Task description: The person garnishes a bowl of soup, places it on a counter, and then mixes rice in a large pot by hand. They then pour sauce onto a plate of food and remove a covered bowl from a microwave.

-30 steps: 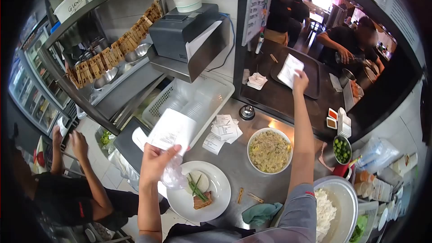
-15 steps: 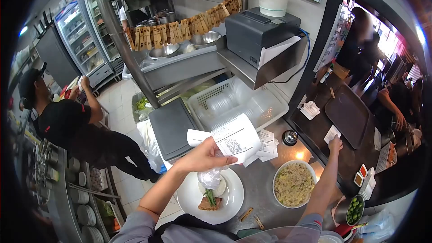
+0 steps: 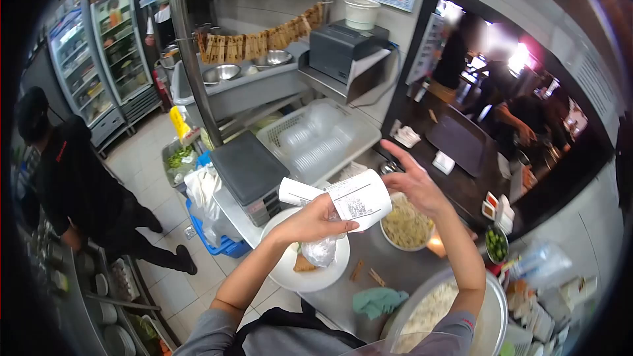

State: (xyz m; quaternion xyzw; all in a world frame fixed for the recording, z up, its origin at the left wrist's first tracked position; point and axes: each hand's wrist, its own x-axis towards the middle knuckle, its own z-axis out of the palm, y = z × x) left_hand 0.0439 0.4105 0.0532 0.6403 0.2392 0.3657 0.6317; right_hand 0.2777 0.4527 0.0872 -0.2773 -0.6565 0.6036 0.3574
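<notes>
My left hand point(image 3: 310, 221) is closed around several printed paper receipts point(image 3: 359, 201), which curl out over the fingers. Crumpled clear plastic point(image 3: 321, 250) hangs under the same hand. Just right of the receipts, my right hand point(image 3: 419, 184) is raised with its fingers apart and nothing in them. Below the left hand is a white plate point(image 3: 277, 271) with a browned piece of food point(image 3: 304, 262), partly hidden by the plastic. A bowl of fried rice point(image 3: 405, 227) stands beneath my right hand. Wooden clothespins point(image 3: 377, 277) lie on the steel counter near a green cloth point(image 3: 379, 302).
A large metal pot point(image 3: 502, 310) of rice sits under my right forearm. Ahead are a black-lidded box point(image 3: 247, 168), a basket point(image 3: 369, 133) of plastic containers and a printer point(image 3: 346, 53). Beyond the pass window lies a dark tray point(image 3: 458, 145). A co-worker point(image 3: 79, 171) stands left.
My right hand has drawn back from a paper slip on the dark pass counter, leaving it there, and is now beside the receipts. The co-worker at left has lowered their arms.
</notes>
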